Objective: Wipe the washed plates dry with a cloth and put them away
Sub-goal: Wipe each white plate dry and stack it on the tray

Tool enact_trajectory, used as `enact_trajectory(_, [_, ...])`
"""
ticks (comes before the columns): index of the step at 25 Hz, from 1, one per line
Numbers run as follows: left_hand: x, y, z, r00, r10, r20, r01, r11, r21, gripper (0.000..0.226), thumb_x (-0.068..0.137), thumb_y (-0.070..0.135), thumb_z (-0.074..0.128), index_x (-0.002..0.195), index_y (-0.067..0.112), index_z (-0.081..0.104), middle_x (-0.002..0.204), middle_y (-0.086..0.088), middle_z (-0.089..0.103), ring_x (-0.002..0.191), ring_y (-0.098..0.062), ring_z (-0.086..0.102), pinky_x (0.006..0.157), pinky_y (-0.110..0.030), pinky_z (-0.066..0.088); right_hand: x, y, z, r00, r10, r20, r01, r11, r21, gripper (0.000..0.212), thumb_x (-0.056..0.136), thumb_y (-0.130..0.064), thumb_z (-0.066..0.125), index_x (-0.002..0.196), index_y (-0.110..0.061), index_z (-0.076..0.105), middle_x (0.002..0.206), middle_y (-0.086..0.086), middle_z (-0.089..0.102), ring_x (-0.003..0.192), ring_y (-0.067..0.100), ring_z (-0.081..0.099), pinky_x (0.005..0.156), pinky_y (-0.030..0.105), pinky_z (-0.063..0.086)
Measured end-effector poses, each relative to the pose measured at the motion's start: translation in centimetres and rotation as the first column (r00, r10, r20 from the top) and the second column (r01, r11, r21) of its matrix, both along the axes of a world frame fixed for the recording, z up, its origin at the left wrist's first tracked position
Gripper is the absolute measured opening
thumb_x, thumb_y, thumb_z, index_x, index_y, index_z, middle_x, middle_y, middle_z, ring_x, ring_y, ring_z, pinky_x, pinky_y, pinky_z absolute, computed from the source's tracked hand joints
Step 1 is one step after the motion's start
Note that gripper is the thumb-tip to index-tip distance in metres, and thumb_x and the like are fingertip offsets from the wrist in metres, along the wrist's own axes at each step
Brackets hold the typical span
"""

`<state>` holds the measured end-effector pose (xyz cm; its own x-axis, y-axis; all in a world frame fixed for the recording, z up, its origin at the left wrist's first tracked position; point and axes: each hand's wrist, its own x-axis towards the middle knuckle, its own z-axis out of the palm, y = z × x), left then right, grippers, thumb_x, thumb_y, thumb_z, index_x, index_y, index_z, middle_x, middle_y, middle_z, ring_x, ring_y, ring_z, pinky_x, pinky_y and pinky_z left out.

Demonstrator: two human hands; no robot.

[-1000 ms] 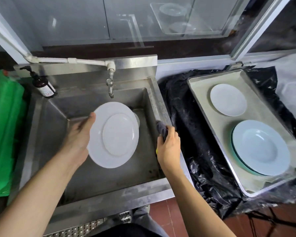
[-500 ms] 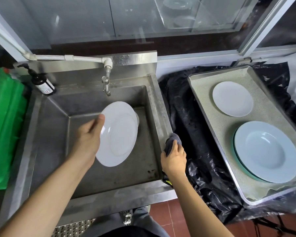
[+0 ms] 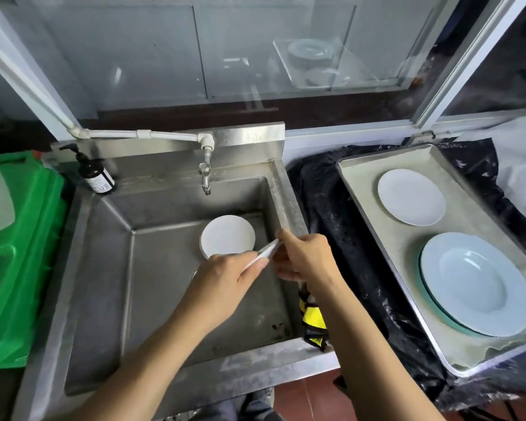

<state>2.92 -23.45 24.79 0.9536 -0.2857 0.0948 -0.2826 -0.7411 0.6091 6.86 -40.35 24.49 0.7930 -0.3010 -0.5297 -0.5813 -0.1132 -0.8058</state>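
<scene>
Hands meet over the right side of a steel sink (image 3: 110, 268). The person's left hand (image 3: 222, 281) reaches in from the lower left, fingers curled round the near edge of a white plate (image 3: 263, 255) that is turned edge-on to the camera, so only a thin blurred sliver of rim shows. The right hand (image 3: 307, 256) comes in from the lower right, forefinger and thumb pinching the plate's far edge; its other fingers curl underneath and are hard to make out. A yellow and dark cloth (image 3: 313, 320) hangs below the right wrist, against the sink's right wall; whether that hand grips it cannot be told. A smaller white plate (image 3: 227, 235) lies in the basin behind the hands, partly hidden. To the right, a metal tray (image 3: 359, 177) holds a white plate and a pale blue deep plate (image 3: 475, 284).
</scene>
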Motion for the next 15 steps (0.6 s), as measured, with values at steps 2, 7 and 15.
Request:
enact_trajectory(2, [-0.7, 0.6, -0.6, 0.996, -0.084, -0.027, 0.087, 0.992, 0.091, 0.032, 0.101, 0.046, 0.048, 0.093, 0.020, 0.066, 0.075, 0.004, 0.066, 0.072, -0.022, 0.059, 0.066, -0.038, 0.050, -0.8, -0.1, -0.5, 0.996, 0.005, -0.090, -0.002, 1.000, 0.029, 0.032, 0.093, -0.017, 0.063, 0.067, 0.000, 0.067, 0.073, 0.023, 0.075, 0.069, 0.035, 0.077, 0.069, 0.053, 0.064])
enact_trajectory(7, [-0.9, 2.2, -1.9, 0.958, -0.231, -0.172, 0.231, 0.973, -0.024, 0.037, 0.099, 0.043, 0.056, 0.134, 0.033, 0.062, 0.139, 0.023, 0.056, 0.127, 0.001, 0.050, 0.105, -0.025, 0.043, -2.9, 0.4, -1.8, 0.995, -0.086, -0.041, 0.092, 0.985, 0.149, 0.023, 0.095, 0.002, 0.055, 0.075, 0.005, 0.066, 0.069, 0.018, 0.073, 0.060, 0.026, 0.075, 0.053, 0.033, 0.063])
enact_trajectory(15, [2.8, 2.4, -2.4, 0.986, 0.147, -0.074, -0.148, 0.989, -0.017, 0.038, 0.100, 0.027, 0.053, 0.138, 0.023, 0.058, 0.148, 0.003, 0.045, 0.136, -0.018, 0.040, 0.111, -0.032, 0.032, -3.6, -3.2, -3.3, 0.966, -0.190, 0.173, 0.176, 0.980, 0.093, 0.040, 0.094, 0.000, 0.054, 0.063, -0.014, 0.076, 0.071, 0.012, 0.075, 0.070, 0.020, 0.076, 0.059, 0.028, 0.061])
